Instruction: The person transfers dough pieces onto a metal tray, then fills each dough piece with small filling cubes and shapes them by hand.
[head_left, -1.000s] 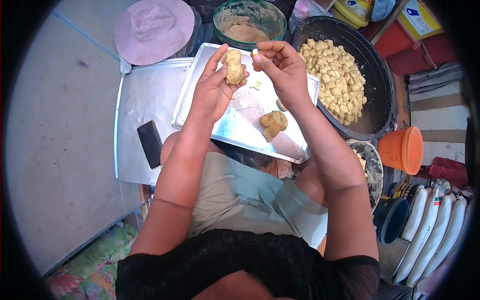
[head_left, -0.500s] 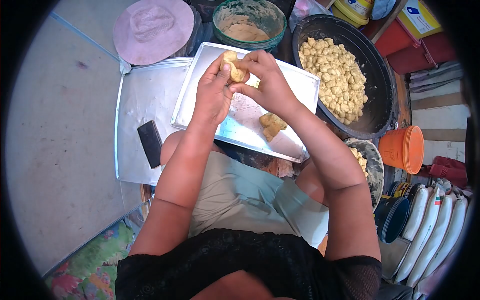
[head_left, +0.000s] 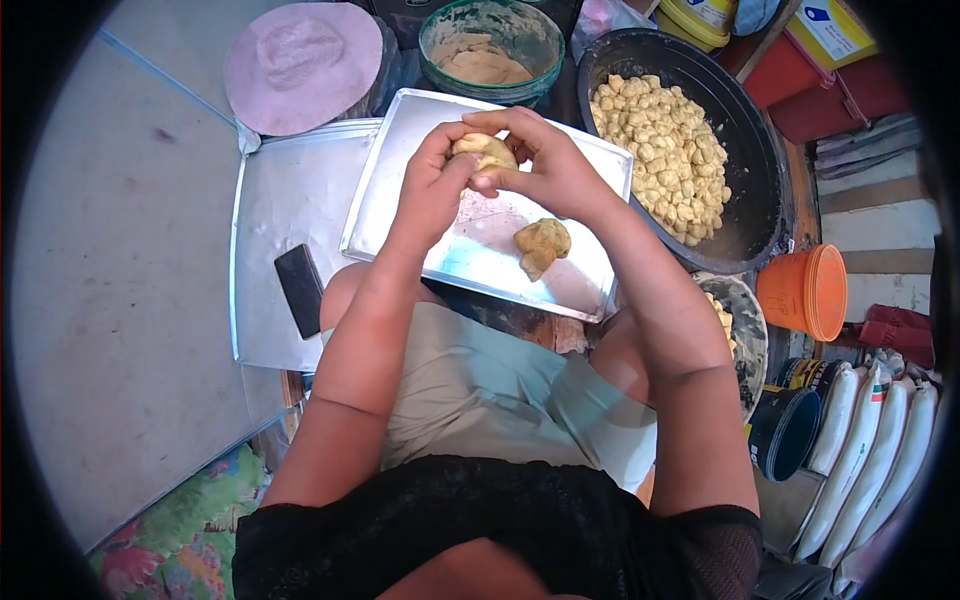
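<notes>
Both hands meet over the upper part of a metal tray (head_left: 400,130). My left hand (head_left: 436,180) has its fingers wrapped round a piece of yellow dough (head_left: 484,150), its thumb pressed on the near side. From the right, my right hand (head_left: 540,160) curves round the same dough, fingers over the top and thumb below. A larger brown-yellow dough lump (head_left: 542,246) lies on the tray, nearer the body. Many small dough pieces (head_left: 665,150) fill part of a black basin (head_left: 755,190) to the right.
Behind the tray is a green-rimmed bowl of brown powder (head_left: 485,65). A pink hat (head_left: 303,65) lies at the back left, a phone (head_left: 299,290) on a metal sheet (head_left: 290,200). At the right are an orange bucket (head_left: 805,292) and long white packets (head_left: 860,460).
My right hand has come over to my left hand and closed round the dough. The dough, earlier upright in my left hand, now lies more sideways. The small pale piece is no longer visible.
</notes>
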